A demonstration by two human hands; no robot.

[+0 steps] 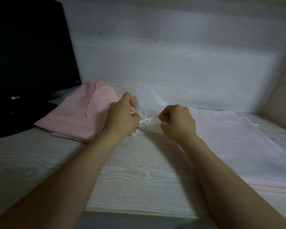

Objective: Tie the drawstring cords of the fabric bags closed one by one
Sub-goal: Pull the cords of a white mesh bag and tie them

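**Two hands pulling a drawstring tight on a white bag**

Right hand [177,121] is curling into a fist, thumb & forefinger pinching the end of a thin white cord [149,119]. Left hand [122,113] is also curling, fingers clamping the gathered mouth of the white bag [149,103] w/ a small cord loop [132,110] poking out btwn them.

The cord is running taut btwn the two hands, long axis roughly left-to-right, rising slightly toward the right hand. A small bump on it, likely a knot forming, is sitting nearer the left hand. Judging from this, the next pull needs the hands moving apart along that line.

The white bag is lying crumpled on the pale wood-grain desk [139,162], partly lifting behind the hands.

Left of the white bag: folded pink bags [82,113], a pink cord trailing over the top one. Further left of it: a dark monitor [28,55]. Right of the white bag: flat bags [229,138], pale pink & sheer, w/ a loose white cord at the far edge; can't tell if tied.
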